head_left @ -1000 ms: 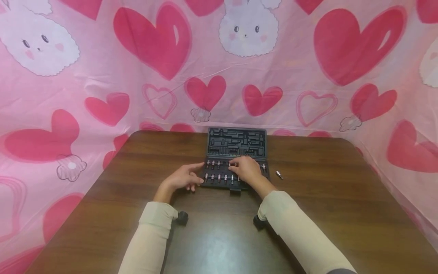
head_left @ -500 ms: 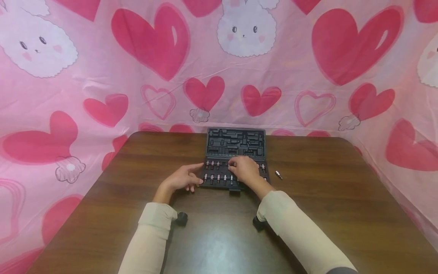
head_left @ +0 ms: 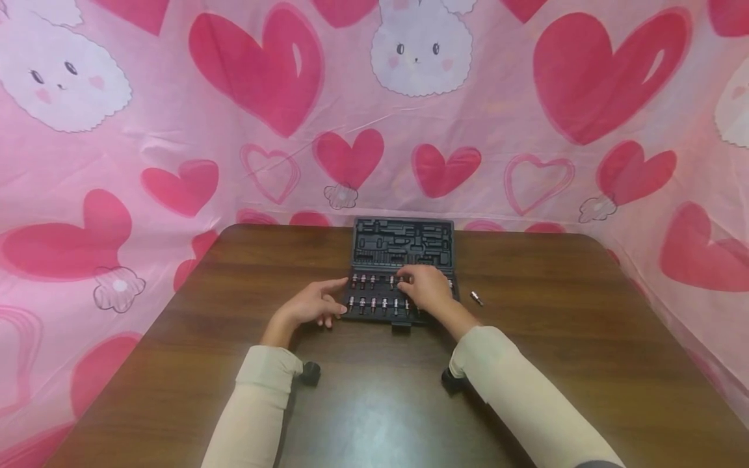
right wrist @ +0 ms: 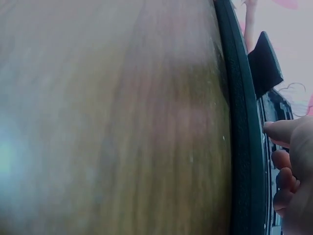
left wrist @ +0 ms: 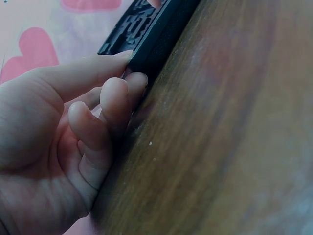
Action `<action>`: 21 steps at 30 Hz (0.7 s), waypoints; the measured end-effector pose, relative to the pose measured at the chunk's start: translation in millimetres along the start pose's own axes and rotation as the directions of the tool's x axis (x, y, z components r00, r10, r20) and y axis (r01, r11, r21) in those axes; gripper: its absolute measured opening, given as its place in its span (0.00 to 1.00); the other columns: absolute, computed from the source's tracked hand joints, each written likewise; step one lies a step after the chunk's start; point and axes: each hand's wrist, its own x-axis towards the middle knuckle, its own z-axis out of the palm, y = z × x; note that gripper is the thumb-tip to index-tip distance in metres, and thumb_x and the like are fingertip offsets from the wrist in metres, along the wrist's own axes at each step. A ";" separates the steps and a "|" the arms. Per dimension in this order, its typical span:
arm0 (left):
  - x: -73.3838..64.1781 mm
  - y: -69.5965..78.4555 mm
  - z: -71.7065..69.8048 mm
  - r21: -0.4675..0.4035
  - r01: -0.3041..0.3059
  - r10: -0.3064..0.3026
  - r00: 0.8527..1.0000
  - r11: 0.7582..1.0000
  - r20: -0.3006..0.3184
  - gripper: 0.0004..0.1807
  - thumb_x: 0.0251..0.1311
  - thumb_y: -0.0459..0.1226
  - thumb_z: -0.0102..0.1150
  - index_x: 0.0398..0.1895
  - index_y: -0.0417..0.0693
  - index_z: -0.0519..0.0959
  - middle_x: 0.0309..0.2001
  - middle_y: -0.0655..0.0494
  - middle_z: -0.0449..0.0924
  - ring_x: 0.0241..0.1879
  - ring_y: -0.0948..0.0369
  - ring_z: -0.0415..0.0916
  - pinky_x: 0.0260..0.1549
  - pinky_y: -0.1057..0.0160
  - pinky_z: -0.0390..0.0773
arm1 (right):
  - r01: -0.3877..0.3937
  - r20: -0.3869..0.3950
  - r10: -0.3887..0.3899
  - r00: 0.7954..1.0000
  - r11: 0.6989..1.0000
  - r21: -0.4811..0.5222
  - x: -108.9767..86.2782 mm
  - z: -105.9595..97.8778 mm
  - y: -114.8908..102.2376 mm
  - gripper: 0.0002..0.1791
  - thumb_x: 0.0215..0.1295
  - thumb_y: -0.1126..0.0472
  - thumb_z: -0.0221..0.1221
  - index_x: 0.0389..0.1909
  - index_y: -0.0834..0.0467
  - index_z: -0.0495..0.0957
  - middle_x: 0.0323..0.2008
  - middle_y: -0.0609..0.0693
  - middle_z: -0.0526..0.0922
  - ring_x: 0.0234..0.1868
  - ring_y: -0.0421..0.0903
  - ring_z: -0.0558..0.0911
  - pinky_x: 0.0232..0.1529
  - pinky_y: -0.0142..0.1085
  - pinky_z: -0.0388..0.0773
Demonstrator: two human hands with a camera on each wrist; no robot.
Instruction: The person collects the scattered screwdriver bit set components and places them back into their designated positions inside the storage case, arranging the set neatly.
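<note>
An open black tool case (head_left: 383,317) lies on the table, with short silver socket bits (head_left: 374,304) in two rows in its near half. My left hand (head_left: 304,305) holds the case's left side, the index finger at the back and the thumb at the front corner. In the left wrist view, the thumb lies on the rim and the other fingers curl by the side wall. My right hand (head_left: 429,289) hovers over the right part of the rows. Its thumb and index tips stand slightly apart near the back-row bits. It hides several bits there.
One loose socket bit (head_left: 476,298) lies on the brown wooden table (head_left: 544,312) to the right of the case. The case's moulded lid (head_left: 404,244) leans up at the back, and its latch (head_left: 401,329) sticks out in front. A pink cloth with hearts (head_left: 447,172) hangs behind.
My right hand has moved slightly right, uncovering a bit in the back row that its fingertips were on. My left hand stays at the case's left side.
</note>
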 end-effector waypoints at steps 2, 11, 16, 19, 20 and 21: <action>0.0 0.5 0.2 0.000 0.008 -0.008 1.000 1.000 -0.002 0.39 0.59 0.33 0.65 0.73 0.44 0.61 0.24 0.47 0.80 0.14 0.59 0.73 0.15 0.64 0.72 | 0.004 -0.007 -0.004 1.000 1.000 0.006 -1.6 -3.0 1.3 0.12 0.61 0.51 0.66 0.45 0.46 0.85 0.24 0.40 0.77 0.27 0.42 0.75 0.25 0.40 0.71; 0.9 -0.4 0.2 0.001 0.001 -0.001 1.000 1.000 -0.001 0.39 0.58 0.34 0.66 0.73 0.44 0.61 0.24 0.44 0.81 0.14 0.59 0.72 0.14 0.64 0.71 | 0.009 -0.022 -0.007 1.000 0.997 0.074 -8.2 -13.7 9.6 0.12 0.62 0.53 0.65 0.46 0.49 0.84 0.23 0.42 0.77 0.20 0.40 0.74 0.22 0.38 0.70; 0.4 -0.8 -0.2 0.007 -0.001 0.001 1.000 1.000 -0.002 0.39 0.58 0.33 0.65 0.73 0.43 0.61 0.23 0.46 0.80 0.14 0.59 0.72 0.15 0.64 0.72 | 0.019 -0.028 -0.016 0.999 0.992 0.127 -11.1 -19.5 17.0 0.13 0.62 0.54 0.65 0.46 0.52 0.84 0.22 0.43 0.77 0.19 0.41 0.73 0.24 0.40 0.70; 0.0 -1.1 -0.1 0.007 0.001 -0.001 1.000 1.000 -0.003 0.39 0.58 0.34 0.65 0.73 0.43 0.61 0.22 0.47 0.80 0.14 0.59 0.72 0.15 0.64 0.72 | 0.016 -0.020 -0.013 1.000 0.989 0.147 -13.5 -22.2 22.6 0.13 0.62 0.54 0.65 0.46 0.53 0.83 0.21 0.44 0.76 0.19 0.42 0.72 0.23 0.39 0.69; 0.0 -1.1 0.1 0.008 0.002 -0.002 1.000 1.000 -0.002 0.39 0.58 0.34 0.65 0.73 0.43 0.61 0.23 0.47 0.80 0.14 0.59 0.72 0.15 0.64 0.72 | 0.016 -0.019 -0.013 1.000 0.988 0.155 -14.5 -23.0 24.6 0.13 0.62 0.54 0.65 0.46 0.53 0.83 0.20 0.44 0.75 0.19 0.43 0.72 0.23 0.39 0.69; -0.1 -1.2 0.3 0.008 0.002 -0.002 1.000 1.000 -0.003 0.39 0.58 0.34 0.65 0.73 0.43 0.61 0.23 0.47 0.80 0.14 0.59 0.73 0.15 0.64 0.72 | 0.019 -0.021 -0.016 1.000 0.987 0.159 -15.4 -23.8 26.9 0.13 0.62 0.55 0.66 0.46 0.53 0.83 0.20 0.44 0.75 0.19 0.43 0.72 0.23 0.39 0.69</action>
